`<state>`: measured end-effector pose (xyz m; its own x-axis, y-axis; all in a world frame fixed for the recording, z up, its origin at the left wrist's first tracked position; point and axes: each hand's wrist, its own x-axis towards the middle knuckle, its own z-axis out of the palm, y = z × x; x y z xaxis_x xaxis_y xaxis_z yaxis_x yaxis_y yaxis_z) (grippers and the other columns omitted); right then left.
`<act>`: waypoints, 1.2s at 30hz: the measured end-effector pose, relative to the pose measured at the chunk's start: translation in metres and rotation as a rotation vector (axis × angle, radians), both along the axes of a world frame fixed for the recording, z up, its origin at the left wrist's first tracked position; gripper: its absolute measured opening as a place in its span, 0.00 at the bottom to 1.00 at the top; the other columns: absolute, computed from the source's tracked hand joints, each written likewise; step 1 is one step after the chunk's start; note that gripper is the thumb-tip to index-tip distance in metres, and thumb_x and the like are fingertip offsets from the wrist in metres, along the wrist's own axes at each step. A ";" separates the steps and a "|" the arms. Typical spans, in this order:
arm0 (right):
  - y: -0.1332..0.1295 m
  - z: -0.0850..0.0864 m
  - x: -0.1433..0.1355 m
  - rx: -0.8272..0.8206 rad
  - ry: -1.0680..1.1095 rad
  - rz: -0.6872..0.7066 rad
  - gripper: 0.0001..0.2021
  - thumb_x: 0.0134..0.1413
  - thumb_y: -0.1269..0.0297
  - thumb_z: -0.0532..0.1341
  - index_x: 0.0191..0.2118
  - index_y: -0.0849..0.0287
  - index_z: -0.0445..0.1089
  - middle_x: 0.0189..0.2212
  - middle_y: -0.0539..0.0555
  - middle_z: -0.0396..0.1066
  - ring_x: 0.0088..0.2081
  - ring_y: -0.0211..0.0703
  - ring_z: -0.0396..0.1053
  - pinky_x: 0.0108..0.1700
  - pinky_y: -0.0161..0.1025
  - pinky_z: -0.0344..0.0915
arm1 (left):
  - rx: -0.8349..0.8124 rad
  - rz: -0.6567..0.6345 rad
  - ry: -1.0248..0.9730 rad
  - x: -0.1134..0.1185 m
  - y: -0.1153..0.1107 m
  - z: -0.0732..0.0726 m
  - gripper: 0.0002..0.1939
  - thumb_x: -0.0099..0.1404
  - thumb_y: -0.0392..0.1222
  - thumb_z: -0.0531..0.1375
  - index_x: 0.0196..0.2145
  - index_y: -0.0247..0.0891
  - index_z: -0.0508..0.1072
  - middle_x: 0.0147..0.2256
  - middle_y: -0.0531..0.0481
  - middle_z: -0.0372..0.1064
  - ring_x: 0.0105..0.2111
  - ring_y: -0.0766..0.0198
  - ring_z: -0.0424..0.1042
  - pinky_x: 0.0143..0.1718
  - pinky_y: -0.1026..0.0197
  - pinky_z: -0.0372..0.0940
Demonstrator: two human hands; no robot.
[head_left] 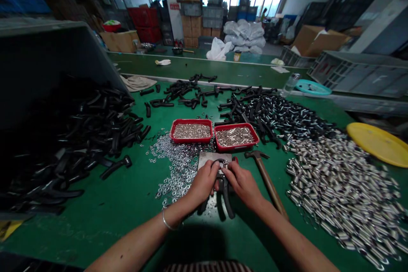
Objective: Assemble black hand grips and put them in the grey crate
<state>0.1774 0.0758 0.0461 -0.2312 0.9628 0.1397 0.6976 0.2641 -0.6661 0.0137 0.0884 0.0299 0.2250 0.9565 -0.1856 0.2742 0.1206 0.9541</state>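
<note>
Over a small metal plate (204, 158), a black two-handled hand tool (227, 199), like pliers or pruning shears, has its curved handles pointing toward me. My left hand (204, 180) is closed around its upper left side, thumb and index finger near the curved head. My right hand (241, 182) pinches a small silvery part (225, 164) at the tool's head; it looks like a coil spring, partly covered by the fingertips. Loose metal washers or nuts (183, 172) spread left of the plate. A claw hammer (266, 178) with a wooden handle lies right of my right hand.
Two red trays (191, 140) of small metal pieces stand beyond the plate. Silvery springs (338, 182) are heaped at right, black-handled parts (264, 110) behind them. Black handles (111, 136) spill from a tipped grey bin (63, 29) at left. A yellow lid (379, 142) lies far right.
</note>
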 end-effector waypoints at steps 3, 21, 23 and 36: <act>-0.002 -0.007 -0.003 0.002 0.078 -0.048 0.13 0.67 0.55 0.50 0.33 0.54 0.63 0.25 0.50 0.70 0.27 0.43 0.69 0.31 0.35 0.60 | 0.057 0.020 0.114 0.000 -0.002 -0.002 0.17 0.72 0.57 0.46 0.38 0.42 0.64 0.21 0.56 0.65 0.17 0.63 0.67 0.19 0.63 0.58; -0.025 -0.008 -0.002 -0.564 0.537 0.145 0.21 0.67 0.45 0.49 0.47 0.58 0.67 0.30 0.51 0.73 0.18 0.33 0.60 0.21 0.31 0.56 | 0.557 -0.432 0.809 -0.020 -0.011 -0.003 0.20 0.75 0.48 0.40 0.51 0.37 0.66 0.33 0.41 0.75 0.31 0.50 0.77 0.32 0.55 0.66; -0.019 -0.013 0.000 -0.599 0.489 0.183 0.23 0.67 0.44 0.47 0.48 0.58 0.66 0.29 0.51 0.74 0.18 0.34 0.61 0.21 0.31 0.57 | 0.572 -0.458 0.865 -0.019 -0.003 -0.003 0.21 0.76 0.48 0.40 0.51 0.37 0.67 0.32 0.42 0.75 0.31 0.50 0.77 0.31 0.55 0.66; 0.136 0.013 0.053 0.154 -0.650 -0.044 0.11 0.64 0.61 0.59 0.39 0.60 0.77 0.41 0.62 0.74 0.48 0.54 0.66 0.45 0.41 0.63 | 0.863 -0.480 1.065 0.029 0.142 0.039 0.10 0.70 0.35 0.55 0.39 0.32 0.78 0.37 0.38 0.75 0.42 0.53 0.73 0.43 0.55 0.63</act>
<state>0.2303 0.2121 0.0594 -0.2759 0.9534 0.1221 0.9565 0.2849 -0.0635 0.0431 0.2301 0.0686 0.6751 0.7284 0.1168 0.7331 -0.6801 0.0030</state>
